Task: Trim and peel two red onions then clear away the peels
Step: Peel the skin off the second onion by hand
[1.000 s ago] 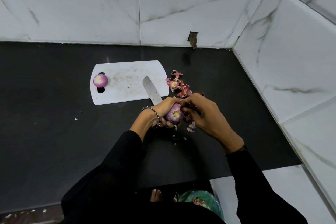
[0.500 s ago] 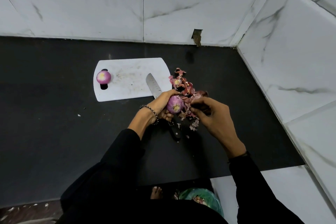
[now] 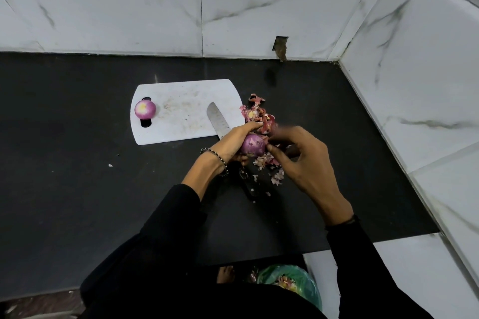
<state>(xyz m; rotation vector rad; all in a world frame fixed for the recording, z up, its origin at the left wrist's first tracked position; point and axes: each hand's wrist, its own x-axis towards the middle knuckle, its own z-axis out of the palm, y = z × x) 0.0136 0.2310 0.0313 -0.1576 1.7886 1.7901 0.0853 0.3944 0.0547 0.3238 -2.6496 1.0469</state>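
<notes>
Gripping the smooth purple onion (image 3: 252, 147) is the left hand (image 3: 232, 143); right hand (image 3: 307, 163) blurred, hold unclear.

The left hand (image 3: 233, 141) curls round a red onion (image 3: 252, 146). The right hand (image 3: 303, 160) hovers just beside it, thumb forward, fingers (image 3: 290, 133) bent and blurred.

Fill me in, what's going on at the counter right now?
A person is peeling a red onion over the counter: the left hand holds it, the right hand works at its skin, blurred. A second, peeled onion sits on the cutting board. The knife lies half on the board, peels piled beside it.
</notes>
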